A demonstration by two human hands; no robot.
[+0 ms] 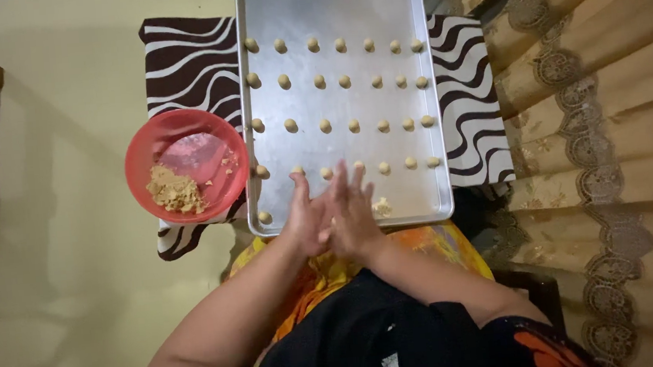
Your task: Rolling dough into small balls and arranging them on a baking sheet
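We press our left hand point(306, 220) and right hand point(354, 218) palm to palm over the near edge of the metal baking tray point(328, 5), fingers straight, likely rolling dough; we cannot tell what lies between them. Dough balls point(327, 126) sit in spaced rows. Red bowl point(142, 155) with leftover dough point(174, 192) rests left, within reach.

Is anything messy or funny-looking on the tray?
Mostly neat: the dough balls sit in tidy rows on the metal tray. One loose crumbly bit of dough lies near the front edge, unshaped. The hands, left hand and right hand, are pressed together over the tray.
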